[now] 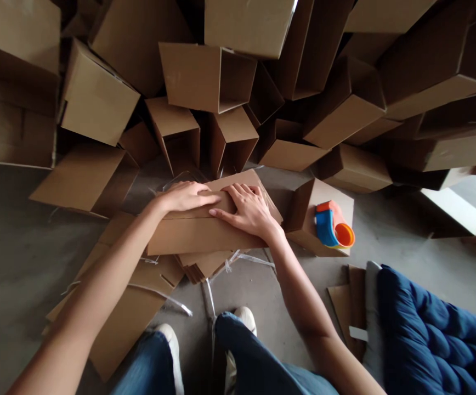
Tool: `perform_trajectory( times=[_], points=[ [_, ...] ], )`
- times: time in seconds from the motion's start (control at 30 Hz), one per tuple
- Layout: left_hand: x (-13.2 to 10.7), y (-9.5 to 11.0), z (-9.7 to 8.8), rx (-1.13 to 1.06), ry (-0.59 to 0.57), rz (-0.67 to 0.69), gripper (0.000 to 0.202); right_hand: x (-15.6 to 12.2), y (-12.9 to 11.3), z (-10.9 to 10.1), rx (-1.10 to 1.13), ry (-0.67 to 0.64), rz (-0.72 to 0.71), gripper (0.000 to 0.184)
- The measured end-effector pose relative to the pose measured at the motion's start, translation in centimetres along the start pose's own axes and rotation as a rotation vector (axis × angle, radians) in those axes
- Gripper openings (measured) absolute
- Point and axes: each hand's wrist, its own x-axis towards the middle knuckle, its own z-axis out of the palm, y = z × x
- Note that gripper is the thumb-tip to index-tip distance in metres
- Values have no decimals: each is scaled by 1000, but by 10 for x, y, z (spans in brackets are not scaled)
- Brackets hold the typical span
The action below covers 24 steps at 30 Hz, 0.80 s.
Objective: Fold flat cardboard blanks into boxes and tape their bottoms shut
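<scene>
A brown cardboard box (197, 233) stands on the floor in front of my knees, its top flaps folded down. My left hand (186, 196) lies flat on the left flap, fingers stretched toward the middle seam. My right hand (248, 208) presses on the right flap with its fingers spread. Both hands hold nothing. An orange and blue tape dispenser (333, 225) rests on a smaller box (304, 216) just right of my right wrist.
A high pile of assembled cardboard boxes (205, 77) fills the far side. Flattened cardboard sheets (126, 312) and white plastic straps (211, 296) lie on the concrete floor beneath and to the left. A blue padded cushion (431, 334) sits at the lower right.
</scene>
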Motion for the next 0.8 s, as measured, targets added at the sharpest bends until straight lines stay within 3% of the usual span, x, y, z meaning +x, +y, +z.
perform_trajectory(
  times=[0.17,0.37,0.5,0.8],
  points=[
    [-3,-11,-11,-194,-40,151,89,-1,2,0,22,26,-35,60],
    [-5,-8,-17,-275,-212,101,63,-3,4,1,35,12,-24,55],
    [-3,-7,-16,-253,-199,105,55,-2,6,4,54,17,-2,50],
    [-4,-5,-12,-112,-144,75,68,1,2,9,38,46,60,39]
  ],
)
